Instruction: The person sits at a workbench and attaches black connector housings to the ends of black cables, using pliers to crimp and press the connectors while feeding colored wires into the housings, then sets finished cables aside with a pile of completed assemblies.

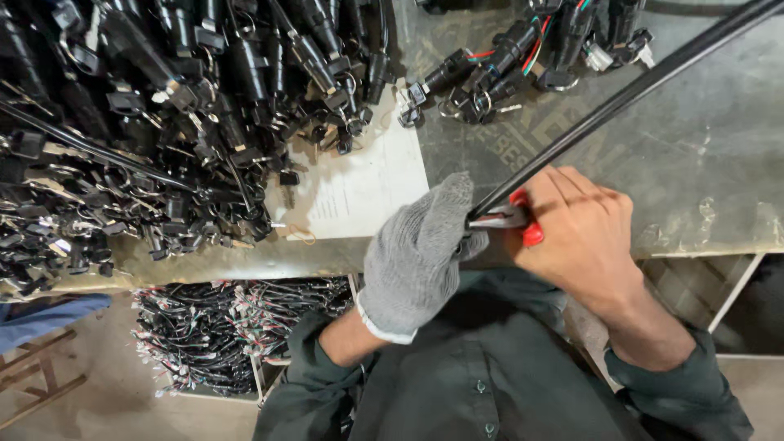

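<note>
My left hand [420,249], in a grey knit glove, closes around the lower end of a long black tube [621,98] that runs diagonally up to the top right. My bare right hand [580,233] grips a red-handled cutting tool [523,219], its metal jaws pressed against the tube's end right beside the gloved fingers. Both hands sit at the front edge of the workbench [702,163].
A large heap of black switch assemblies with keys and wires [163,122] covers the bench's left side, partly on a white paper sheet [359,184]. A smaller cluster with coloured wires [523,57] lies at the top. Under the bench, a bin of wire harnesses [229,335].
</note>
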A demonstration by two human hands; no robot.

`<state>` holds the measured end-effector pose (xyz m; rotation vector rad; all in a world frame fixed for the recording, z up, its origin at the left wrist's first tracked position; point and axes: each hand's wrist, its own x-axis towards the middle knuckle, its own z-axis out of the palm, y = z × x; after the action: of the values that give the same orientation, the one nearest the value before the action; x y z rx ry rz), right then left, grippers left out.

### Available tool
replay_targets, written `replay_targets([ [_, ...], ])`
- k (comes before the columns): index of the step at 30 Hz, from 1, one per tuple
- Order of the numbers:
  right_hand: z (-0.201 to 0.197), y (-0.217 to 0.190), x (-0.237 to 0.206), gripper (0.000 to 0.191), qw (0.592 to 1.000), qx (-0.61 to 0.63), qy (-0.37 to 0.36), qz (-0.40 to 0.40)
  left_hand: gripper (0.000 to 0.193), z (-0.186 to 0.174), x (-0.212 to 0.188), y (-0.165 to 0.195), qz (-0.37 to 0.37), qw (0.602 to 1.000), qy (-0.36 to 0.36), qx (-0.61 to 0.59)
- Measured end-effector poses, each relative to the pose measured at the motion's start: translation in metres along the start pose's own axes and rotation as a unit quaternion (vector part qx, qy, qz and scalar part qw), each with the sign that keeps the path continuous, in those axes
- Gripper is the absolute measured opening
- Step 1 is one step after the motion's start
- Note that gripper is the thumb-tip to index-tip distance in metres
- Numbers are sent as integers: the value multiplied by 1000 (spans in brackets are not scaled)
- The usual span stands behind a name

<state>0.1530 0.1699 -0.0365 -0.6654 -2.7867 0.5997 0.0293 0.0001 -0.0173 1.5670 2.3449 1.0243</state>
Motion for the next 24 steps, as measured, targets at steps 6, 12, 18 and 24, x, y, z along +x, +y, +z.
replay_targets([
  [6, 8, 0, -7, 30, 999, 36, 31, -11, 69, 4, 8, -4, 19, 999, -14, 42],
  [12, 9, -9, -6, 35, 997, 69, 4, 45, 80, -10, 15, -2, -20, 994, -89, -58],
  [18, 15, 0, 15, 37, 982, 113, 98, -116, 71, -30, 17, -7, -99, 884, -245, -384],
  [24, 16, 9, 32, 42, 950, 276, 5, -149, 75, -27, 16, -6, -129, 835, -269, -461],
])
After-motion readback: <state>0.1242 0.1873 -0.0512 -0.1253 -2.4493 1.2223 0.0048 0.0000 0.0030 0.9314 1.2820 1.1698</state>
